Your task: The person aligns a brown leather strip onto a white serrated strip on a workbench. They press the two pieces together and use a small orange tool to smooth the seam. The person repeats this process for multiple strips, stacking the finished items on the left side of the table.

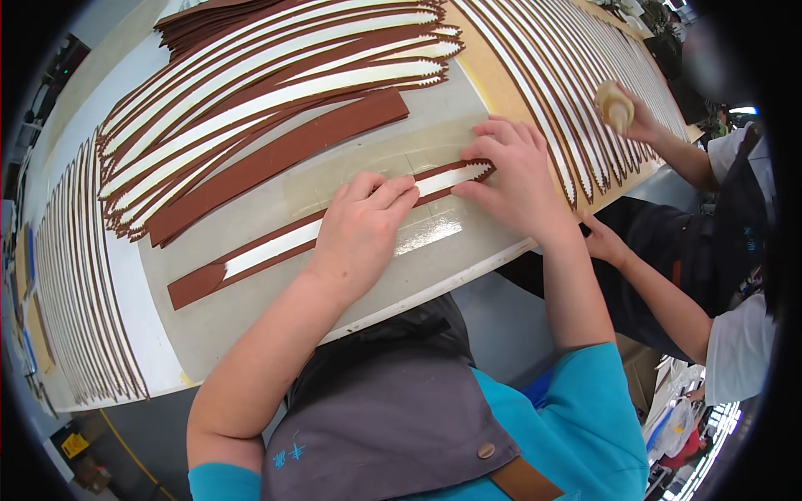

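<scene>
A long brown strip [280,250], which looks like leather, lies across the table in front of me. A white band runs down its middle between folded brown edges. Its left end is flat and brown; the right end is rounded with small pleats. My left hand [361,234] rests over the strip's middle, fingers bent and closed on it. At the pleated end, my right hand [522,184] has thumb and fingers closed around the tip, on opposite edges. Just beyond lies a plain flat brown strip [284,171]. The undersides of my fingers are hidden.
A heap of brown-and-white strips [251,92] covers the table's far side. More strips stand in rows on a tan board [489,79] at right and at far left [83,275]. A co-worker's hand [642,117] at right holds a cream-coloured container [614,107].
</scene>
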`<state>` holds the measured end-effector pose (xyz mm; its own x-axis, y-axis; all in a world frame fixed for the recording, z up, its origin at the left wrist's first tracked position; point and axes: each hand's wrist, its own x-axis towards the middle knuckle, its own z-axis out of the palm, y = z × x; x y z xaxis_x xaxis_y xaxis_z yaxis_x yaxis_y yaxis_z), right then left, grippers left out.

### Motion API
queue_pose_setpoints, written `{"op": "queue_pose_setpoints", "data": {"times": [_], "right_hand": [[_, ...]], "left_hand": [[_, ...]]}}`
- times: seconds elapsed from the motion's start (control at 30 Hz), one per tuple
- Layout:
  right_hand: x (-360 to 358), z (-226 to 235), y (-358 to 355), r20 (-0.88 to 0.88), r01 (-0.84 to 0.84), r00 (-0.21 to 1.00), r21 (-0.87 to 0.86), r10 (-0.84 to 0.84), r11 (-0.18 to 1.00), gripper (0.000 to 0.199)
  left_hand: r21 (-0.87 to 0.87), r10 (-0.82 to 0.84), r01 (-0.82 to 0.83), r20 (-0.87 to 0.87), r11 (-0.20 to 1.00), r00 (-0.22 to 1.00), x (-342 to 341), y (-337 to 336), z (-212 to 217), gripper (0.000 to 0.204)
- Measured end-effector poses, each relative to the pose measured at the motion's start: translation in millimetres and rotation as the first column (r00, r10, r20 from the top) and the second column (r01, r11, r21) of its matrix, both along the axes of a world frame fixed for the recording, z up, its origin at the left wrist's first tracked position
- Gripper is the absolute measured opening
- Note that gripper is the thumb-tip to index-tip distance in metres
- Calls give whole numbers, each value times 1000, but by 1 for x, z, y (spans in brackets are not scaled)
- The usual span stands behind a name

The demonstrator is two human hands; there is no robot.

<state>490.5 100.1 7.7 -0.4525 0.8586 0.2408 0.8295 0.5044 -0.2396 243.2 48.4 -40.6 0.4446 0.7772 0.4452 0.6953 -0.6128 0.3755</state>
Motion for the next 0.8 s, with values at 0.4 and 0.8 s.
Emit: {"op": "queue_pose_setpoints", "data": {"times": [0.4, 0.8], "right_hand": [[-26, -18, -28, -556, 28, 808, -298, -197, 954, 21], [-67, -46, -48, -398, 136, 915, 153, -65, 979, 17]], "left_hand": [[-14, -29, 30, 38, 999, 999, -3, 0, -3, 35], [-61, -59, 66, 121, 996, 991, -6, 6, -11, 30]]}}
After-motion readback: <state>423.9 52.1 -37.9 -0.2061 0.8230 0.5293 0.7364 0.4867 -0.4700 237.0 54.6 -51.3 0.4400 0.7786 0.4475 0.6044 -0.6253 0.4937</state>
